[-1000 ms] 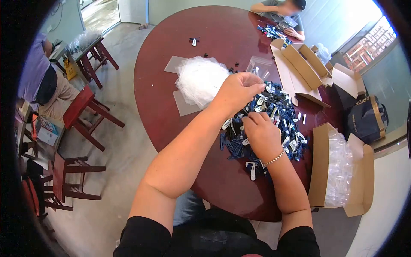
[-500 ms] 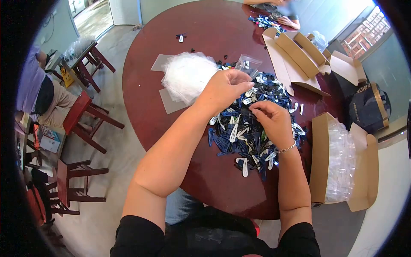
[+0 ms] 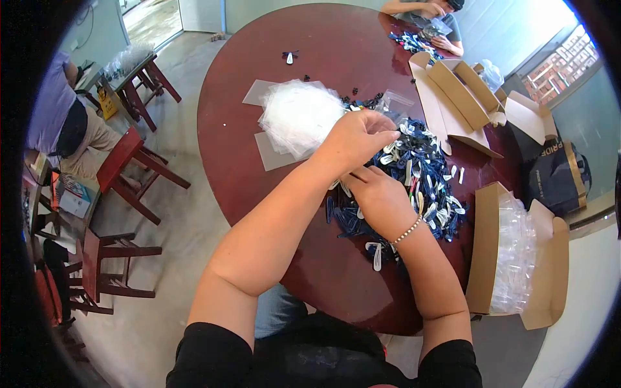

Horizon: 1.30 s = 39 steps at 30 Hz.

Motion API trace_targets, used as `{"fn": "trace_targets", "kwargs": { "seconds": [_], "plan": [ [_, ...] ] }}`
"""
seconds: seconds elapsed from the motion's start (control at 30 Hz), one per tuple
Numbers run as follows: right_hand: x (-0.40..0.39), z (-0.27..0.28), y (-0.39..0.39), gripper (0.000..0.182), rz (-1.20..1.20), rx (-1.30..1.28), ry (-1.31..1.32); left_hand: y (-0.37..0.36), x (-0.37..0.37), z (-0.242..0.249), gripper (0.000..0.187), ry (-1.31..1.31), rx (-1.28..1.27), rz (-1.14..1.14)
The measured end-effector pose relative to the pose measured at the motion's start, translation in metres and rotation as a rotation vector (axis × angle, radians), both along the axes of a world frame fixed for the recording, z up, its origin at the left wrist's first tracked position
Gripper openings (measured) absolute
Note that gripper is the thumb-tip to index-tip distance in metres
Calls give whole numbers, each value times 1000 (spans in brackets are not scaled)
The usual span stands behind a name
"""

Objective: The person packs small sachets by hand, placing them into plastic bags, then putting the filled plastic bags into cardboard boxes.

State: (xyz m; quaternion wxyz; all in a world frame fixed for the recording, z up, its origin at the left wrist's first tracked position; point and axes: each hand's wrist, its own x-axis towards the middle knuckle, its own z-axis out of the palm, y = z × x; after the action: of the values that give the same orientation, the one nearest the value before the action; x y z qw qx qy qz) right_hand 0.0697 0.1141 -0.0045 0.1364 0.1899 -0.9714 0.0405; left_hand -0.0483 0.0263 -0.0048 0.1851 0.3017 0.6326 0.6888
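A heap of dark blue, black and white hair clips (image 3: pixel 443 187) lies on the round red table (image 3: pixel 259 39). Over its upper left part is my left hand (image 3: pixel 362 136), fingers curled together beside a clear plastic bag (image 3: pixel 396 100); what it holds, if anything, is hidden. My right hand (image 3: pixel 378 194) reaches into the left side of the heap, just below my left hand, its fingertips hidden from view. To the left of both hands rests a stack of clear plastic bags (image 3: pixel 301 116). One white clip (image 3: pixel 377 255) lies at the heap's lower edge.
An open cardboard box (image 3: pixel 482 252) with clear packaging stands at the right, below cardboard trays (image 3: pixel 459 94) and a dark bag (image 3: pixel 556 171). Across the table a person (image 3: pixel 446 42) handles a small bag near more clips. Another person (image 3: pixel 77 123) sits at the left, near red stools (image 3: pixel 123 258).
My right hand has moved left and down into the clips, closer to my left hand. The whole view has shifted slightly. The person across the table now leans further into view.
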Motion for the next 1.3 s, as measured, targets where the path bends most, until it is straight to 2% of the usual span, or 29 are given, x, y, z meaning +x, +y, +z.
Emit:
{"fn": "trace_targets", "kwargs": {
  "seconds": [0.03, 0.17, 0.27, 0.33, 0.43, 0.53, 0.63, 0.8, 0.83, 0.93, 1.13, 1.3],
  "plan": [
    [0, 1, -3, 32, -51, 49, -28, 0, 0, 0, 35, -1, 14, -1],
    [-7, -3, -7, 32, -139, 131, -121, 1, 0, -2, 34, -7, 40, 8],
    [-8, -16, 4, 28, -33, -20, 28, 0, -1, -1, 32, -23, 33, 11],
    [-5, -12, 12, 22, -21, -408, 70, -2, -2, 0, 31, -36, 50, 6],
    [2, 18, 27, 17, -144, -607, 32, -1, -1, -1, 30, -54, 75, -8],
    [9, 42, 54, 19, -262, -1198, -125, -1, 5, 5, 32, -48, 81, -49],
    [13, 53, 63, 21, -230, -1420, -81, -3, 12, 12, 35, -67, 37, -98],
    [20, 62, 71, 22, -190, -1398, -1, 0, 19, 11, 33, -30, -30, -208],
    [21, 64, 70, 22, -191, -1401, 8, 0, 19, 11, 33, 46, -70, -260],
    [24, 69, 66, 25, -211, -1169, 11, 0, 22, 10, 34, 132, -146, -346],
    [26, 72, 58, 23, -273, -996, 22, 1, 30, 14, 34, -89, -115, -478],
    [25, 67, 58, 22, -229, -1105, 9, 3, 28, 10, 40, -135, -129, -518]
  ]
}}
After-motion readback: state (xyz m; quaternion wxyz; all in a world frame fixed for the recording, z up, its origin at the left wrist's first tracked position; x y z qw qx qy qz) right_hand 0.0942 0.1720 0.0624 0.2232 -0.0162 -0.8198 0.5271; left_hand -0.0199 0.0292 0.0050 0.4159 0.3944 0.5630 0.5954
